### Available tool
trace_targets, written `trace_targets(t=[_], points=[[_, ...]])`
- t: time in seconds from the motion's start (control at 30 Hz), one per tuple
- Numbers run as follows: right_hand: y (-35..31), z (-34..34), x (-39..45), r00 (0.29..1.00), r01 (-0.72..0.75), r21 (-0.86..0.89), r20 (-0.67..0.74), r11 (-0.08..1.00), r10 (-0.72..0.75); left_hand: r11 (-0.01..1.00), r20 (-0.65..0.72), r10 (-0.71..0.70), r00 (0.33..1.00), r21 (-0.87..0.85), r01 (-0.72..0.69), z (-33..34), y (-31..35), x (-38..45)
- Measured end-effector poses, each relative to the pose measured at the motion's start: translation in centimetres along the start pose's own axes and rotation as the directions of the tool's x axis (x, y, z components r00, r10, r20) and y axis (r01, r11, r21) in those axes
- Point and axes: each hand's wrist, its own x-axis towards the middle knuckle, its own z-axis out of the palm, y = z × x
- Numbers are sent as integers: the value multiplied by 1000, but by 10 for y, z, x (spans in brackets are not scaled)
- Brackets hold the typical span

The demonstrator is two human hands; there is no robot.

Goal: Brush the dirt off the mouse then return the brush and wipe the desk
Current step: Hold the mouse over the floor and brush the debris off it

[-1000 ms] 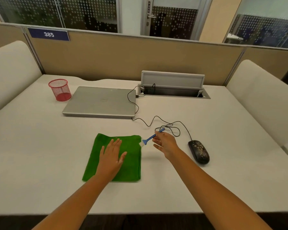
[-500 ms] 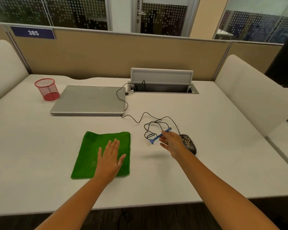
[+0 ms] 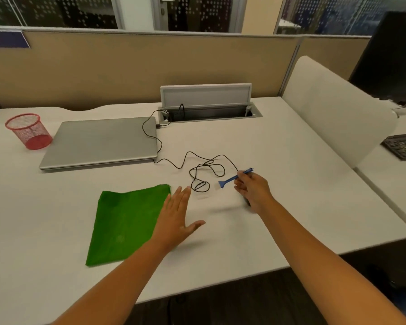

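The right hand (image 3: pixel 252 188) holds the blue brush (image 3: pixel 234 177) just over the mouse (image 3: pixel 246 202), which is almost hidden under it. The left hand (image 3: pixel 177 219) is flat and open beside the green cloth (image 3: pixel 127 221). Brushing looks about to start; next, the bristles must touch the mouse.
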Motion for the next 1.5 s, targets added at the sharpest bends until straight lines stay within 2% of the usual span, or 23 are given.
trace_targets(t=[0.17,0.37,0.57,0.73,0.9,0.97,1.07,1.13,1.3,1.37,1.5], points=[[-19,-36,21,999,17,20,-35,1000,-16,995,73,77,994,-70,-72,15,45,27],[-34,-79,47,998,40,39,-54,998,-38,974,207,-36,978,-213,81,42,93,60],[-36,-109,67,995,29,49,-101,998,-24,973,308,-39,950,-206,107,61,114,89],[-33,-126,79,972,157,-91,-160,983,-170,975,319,-69,945,-179,132,71,111,106],[-26,-135,86,943,272,-226,-133,935,-306,983,352,-66,934,-139,122,76,109,112],[-22,-138,85,906,366,-356,-76,860,-417,981,366,-70,928,-142,130,77,111,115],[-11,-147,84,804,540,-585,146,605,-576,979,375,-70,924,-154,136,78,113,117],[1,-152,88,753,599,-658,270,456,-600,977,379,-78,922,-155,146,80,115,118],[28,-161,93,818,511,-768,298,386,-492,974,378,-90,921,-159,160,83,114,120],[35,-163,94,825,483,-823,313,299,-471,974,373,-87,924,-161,156,84,113,120],[38,-161,91,775,461,-883,351,90,-526,978,360,-76,930,-153,139,85,111,124]])
